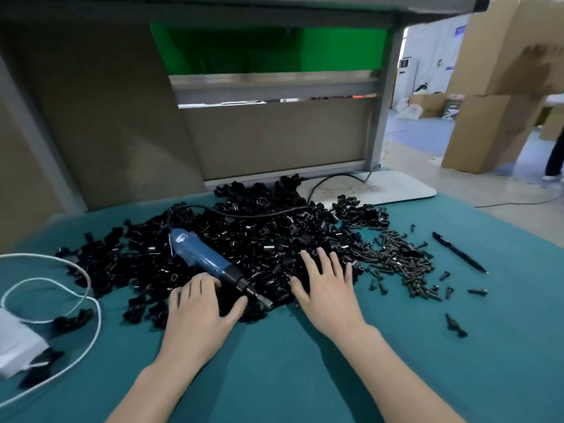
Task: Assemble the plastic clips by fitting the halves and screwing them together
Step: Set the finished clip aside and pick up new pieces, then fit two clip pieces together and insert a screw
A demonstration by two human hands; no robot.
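Observation:
A big heap of black plastic clip halves (259, 239) covers the middle of the teal table (290, 367). On the heap lies a blue electric screwdriver (210, 261), bit pointing to the lower right. To the right spreads a pile of dark screws (403, 264). My left hand (198, 309) rests palm down on the near edge of the heap, fingers spread, just beside the screwdriver's black nose. My right hand (329, 285) lies flat on the heap's right part, fingers apart. Neither hand holds anything that I can see.
A black pen (459, 251) lies at the right of the screws. A white cord (76, 288) loops at the left by a white object (18, 349). The screwdriver's black cable (308, 196) runs back over a white board (381, 187). Cardboard boxes (500, 87) stand far right.

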